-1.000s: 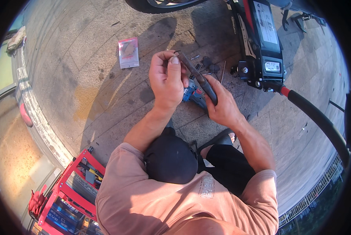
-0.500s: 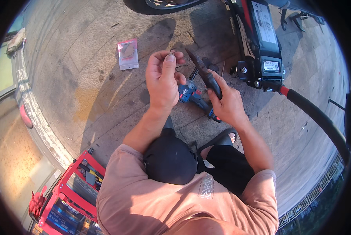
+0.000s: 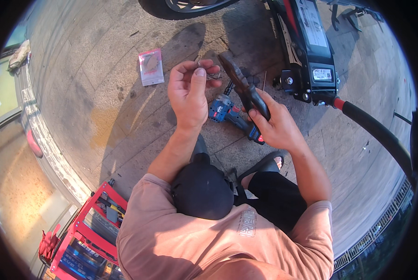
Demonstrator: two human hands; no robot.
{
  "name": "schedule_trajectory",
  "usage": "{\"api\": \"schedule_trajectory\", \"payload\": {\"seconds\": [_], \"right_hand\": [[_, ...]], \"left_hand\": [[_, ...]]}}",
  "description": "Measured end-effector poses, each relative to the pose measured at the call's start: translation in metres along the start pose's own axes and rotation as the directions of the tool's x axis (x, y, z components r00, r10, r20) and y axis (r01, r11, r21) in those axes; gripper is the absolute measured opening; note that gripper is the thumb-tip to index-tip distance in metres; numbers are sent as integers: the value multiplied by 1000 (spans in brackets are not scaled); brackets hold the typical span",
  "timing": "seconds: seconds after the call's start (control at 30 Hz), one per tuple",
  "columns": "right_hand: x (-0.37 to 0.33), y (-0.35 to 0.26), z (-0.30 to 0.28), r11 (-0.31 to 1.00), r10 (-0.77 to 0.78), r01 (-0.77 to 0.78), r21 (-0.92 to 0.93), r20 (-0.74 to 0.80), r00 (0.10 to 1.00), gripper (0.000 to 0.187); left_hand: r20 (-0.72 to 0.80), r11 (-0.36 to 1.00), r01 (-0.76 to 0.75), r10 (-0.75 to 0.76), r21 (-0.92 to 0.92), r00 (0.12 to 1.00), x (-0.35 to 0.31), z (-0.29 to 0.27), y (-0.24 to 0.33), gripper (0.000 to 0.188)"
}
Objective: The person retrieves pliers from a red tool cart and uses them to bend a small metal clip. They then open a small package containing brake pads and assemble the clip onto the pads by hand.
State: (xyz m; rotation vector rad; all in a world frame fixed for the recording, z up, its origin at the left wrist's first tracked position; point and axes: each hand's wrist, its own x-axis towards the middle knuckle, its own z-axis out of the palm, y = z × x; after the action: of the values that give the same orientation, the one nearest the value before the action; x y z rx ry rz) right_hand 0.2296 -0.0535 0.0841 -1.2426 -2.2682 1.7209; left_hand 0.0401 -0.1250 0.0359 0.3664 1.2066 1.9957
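My left hand (image 3: 188, 95) is raised with its fingertips pinched on a small bent metal piece (image 3: 208, 72). My right hand (image 3: 275, 127) grips the dark handles of a pair of pliers (image 3: 242, 83). The pliers' jaws point up and left, close beside the metal piece. Whether they touch it I cannot tell. Below both hands, a blue and black cordless power tool (image 3: 225, 113) lies on the paved ground.
A black and red floor jack (image 3: 307, 46) stands at the upper right, its long handle (image 3: 381, 135) running to the right. A pink packet (image 3: 150, 66) lies on the paving at upper left. A red tool cart (image 3: 90, 224) stands at lower left. A wheel (image 3: 195, 4) shows at the top edge.
Both hands have shifted a little to the left. The pliers have tilted upward, bringing the jaws nearer the small metal piece in my left hand.
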Motion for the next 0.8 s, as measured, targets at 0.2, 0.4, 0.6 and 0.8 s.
{"api": "schedule_trajectory", "payload": {"seconds": [0.2, 0.4, 0.6, 0.8], "right_hand": [[-1, -4, -2, 998, -67, 66, -22, -23, 998, 50], [-2, -6, -9, 978, -117, 111, -174, -22, 993, 50], [1, -3, -11, 866, -285, 217, -450, -88, 955, 57], [1, -1, -11, 804, -330, 207, -557, -127, 935, 62]], "left_hand": [[5, 1000, 11, -11, -15, 1000, 1, -2, 0, 14], [39, 995, 101, -100, -20, 994, 3, -8, 2, 14], [113, 990, 119, -127, 78, 985, 4, -12, 6, 13], [116, 989, 124, -133, 81, 984, 3, -11, 7, 14]]}}
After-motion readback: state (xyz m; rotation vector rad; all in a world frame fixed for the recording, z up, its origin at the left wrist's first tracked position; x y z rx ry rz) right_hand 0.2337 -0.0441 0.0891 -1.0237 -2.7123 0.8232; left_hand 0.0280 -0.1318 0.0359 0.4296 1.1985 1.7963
